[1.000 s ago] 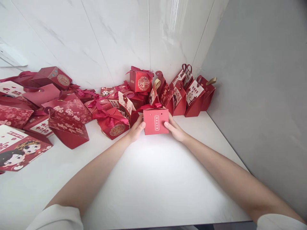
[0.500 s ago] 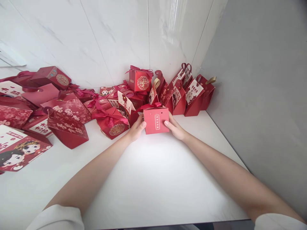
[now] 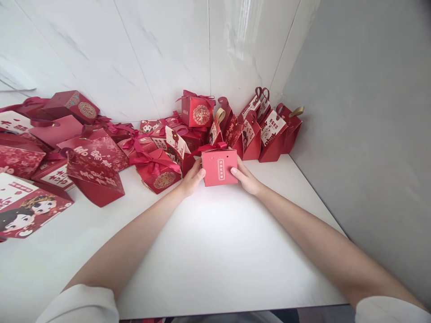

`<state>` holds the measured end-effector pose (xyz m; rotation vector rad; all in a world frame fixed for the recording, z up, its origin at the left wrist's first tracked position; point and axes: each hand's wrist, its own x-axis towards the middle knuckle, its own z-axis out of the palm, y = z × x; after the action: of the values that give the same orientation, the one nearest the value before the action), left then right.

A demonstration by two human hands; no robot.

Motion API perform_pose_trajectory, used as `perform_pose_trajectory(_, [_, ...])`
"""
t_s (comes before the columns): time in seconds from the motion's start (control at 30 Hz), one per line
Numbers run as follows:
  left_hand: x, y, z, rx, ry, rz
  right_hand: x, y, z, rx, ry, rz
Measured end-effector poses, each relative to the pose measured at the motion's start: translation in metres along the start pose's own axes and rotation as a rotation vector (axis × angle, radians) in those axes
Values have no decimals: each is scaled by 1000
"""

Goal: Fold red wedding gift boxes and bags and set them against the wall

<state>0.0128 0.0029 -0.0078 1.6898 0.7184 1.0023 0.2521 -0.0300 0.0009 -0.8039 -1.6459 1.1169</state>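
A small red gift box with a white-framed label and two small holes faces me, a red ribbon bow on its top. My left hand grips its left side, thumb on the front edge. On the opposite side my right hand holds it the same way, thumb over the right front edge. The fingers behind the box are hidden. Close to my left hand sits another red box with a bow and a round gold emblem.
Many red gift boxes are heaped along the left of the white table. Tall handled boxes stand at the back right. A box with a gold emblem rests on others by the marble wall. A grey panel borders the right.
The view has shifted very slightly. Both hands keep the same grip on the gift box, and nothing else has visibly moved.
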Motion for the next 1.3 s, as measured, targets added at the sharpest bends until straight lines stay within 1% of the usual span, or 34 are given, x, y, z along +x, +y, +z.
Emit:
perform_pose_trajectory(0.17, [0, 1, 1, -16, -11, 22, 0, -1, 0, 30, 9, -9])
perform_pose_trajectory(0.33, [1, 1, 0, 14, 3, 14, 1, 0, 0, 31, 7, -4])
perform_pose_trajectory(0.57, [0, 5, 2, -11, -5, 18, 1, 4, -1, 40, 4, -20])
perform_pose_trajectory(1.3, [1, 6, 2, -7, -9, 3, 1, 2, -1, 5, 2, -14])
